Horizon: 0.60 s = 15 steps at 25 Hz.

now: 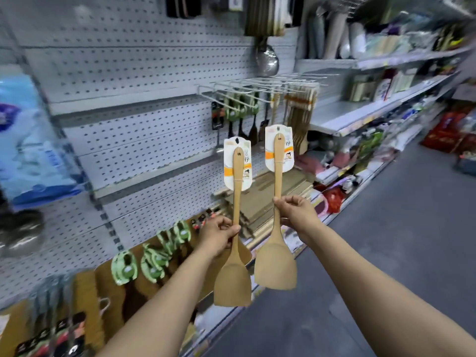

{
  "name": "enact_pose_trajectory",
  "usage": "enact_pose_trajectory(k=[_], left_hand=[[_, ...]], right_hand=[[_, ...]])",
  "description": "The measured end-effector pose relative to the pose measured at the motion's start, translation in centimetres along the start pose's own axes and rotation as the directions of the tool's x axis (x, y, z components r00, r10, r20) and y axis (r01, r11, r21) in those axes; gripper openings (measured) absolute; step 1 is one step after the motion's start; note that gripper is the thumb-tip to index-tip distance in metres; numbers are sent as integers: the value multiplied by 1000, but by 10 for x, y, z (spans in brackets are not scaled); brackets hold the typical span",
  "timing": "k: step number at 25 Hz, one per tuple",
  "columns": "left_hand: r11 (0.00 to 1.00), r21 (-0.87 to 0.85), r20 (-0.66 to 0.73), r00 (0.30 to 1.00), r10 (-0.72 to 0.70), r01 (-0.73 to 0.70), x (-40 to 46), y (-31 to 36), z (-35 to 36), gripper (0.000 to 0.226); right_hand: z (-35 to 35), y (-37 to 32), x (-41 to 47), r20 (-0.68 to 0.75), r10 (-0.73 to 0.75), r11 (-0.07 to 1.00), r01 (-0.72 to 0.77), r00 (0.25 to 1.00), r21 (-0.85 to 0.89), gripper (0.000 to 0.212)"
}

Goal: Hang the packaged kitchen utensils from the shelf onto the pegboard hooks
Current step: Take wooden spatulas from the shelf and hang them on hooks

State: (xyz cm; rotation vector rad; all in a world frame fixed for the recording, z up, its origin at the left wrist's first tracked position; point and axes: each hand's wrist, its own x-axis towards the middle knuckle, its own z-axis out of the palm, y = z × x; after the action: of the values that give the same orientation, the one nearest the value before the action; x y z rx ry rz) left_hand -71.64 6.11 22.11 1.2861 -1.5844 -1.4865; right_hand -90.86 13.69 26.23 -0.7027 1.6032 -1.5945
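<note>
Below the pegboard hooks [260, 85], my left hand [219, 235] and right hand [296, 212] each grip a wooden spatula [233, 276] [277, 264] mid-handle (light, stiff, I judge); steer by the card hole.

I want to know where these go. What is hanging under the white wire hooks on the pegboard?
Under the wire hooks hang green-carded utensils, dark spatulas and wooden utensils. Blur hides their details, and the spatula cards cover what hangs lower.
</note>
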Motion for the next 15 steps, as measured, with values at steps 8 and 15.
enact_pose_trajectory(k=[8, 15], left_hand=[[994, -50, 114, 989, 99, -94, 179, 91, 161, 18], [993, -25, 114, 986, 121, -119, 305, 163, 294, 15]], right_hand=[[-125, -71, 193, -115, -102, 994, 105, 988, 22, 7], [-228, -109, 358, -202, -96, 995, 94, 975, -19, 1]])
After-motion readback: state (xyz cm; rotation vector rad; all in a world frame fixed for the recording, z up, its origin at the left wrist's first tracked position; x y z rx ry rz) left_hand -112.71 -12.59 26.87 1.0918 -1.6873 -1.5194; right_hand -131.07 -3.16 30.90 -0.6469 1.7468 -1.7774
